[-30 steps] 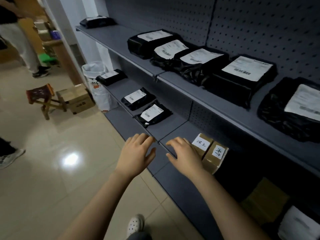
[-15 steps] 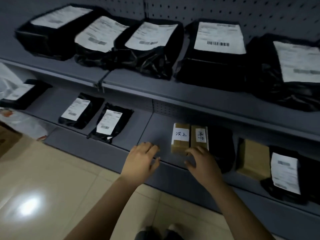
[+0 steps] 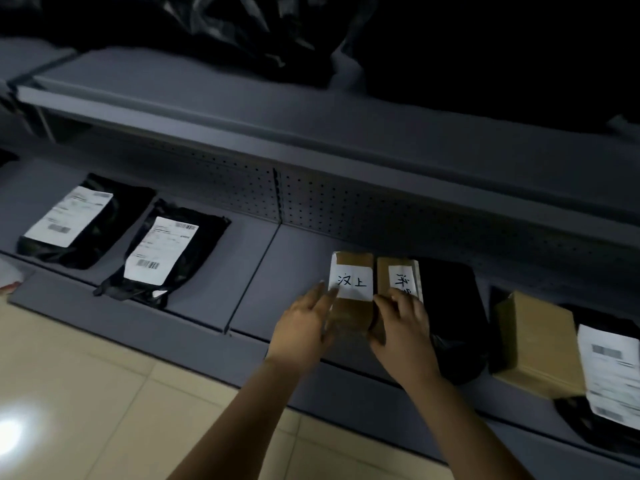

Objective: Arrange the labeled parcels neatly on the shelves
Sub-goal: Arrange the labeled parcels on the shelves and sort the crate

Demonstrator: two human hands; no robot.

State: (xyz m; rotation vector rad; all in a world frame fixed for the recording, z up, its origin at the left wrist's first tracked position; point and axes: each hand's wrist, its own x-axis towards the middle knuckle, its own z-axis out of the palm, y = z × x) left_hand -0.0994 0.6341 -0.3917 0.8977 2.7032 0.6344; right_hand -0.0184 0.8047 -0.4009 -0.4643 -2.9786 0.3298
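Two labeled boxes (image 3: 351,284) side by side, long axes front-to-back

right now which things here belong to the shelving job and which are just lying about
Job: left hand, right hand, left handwritten box, right handwritten box, left black bag, middle black bag, plain brown box.
Just there: floor tiles, pegboard back.

Brown cardboard boxes (image 3: 351,306) carry white labels inked black, black poly bags (image 3: 166,254) bear white barcode labels, on grey shelving (image 3: 249,271) backed by dotted pegboard (image 3: 346,206).
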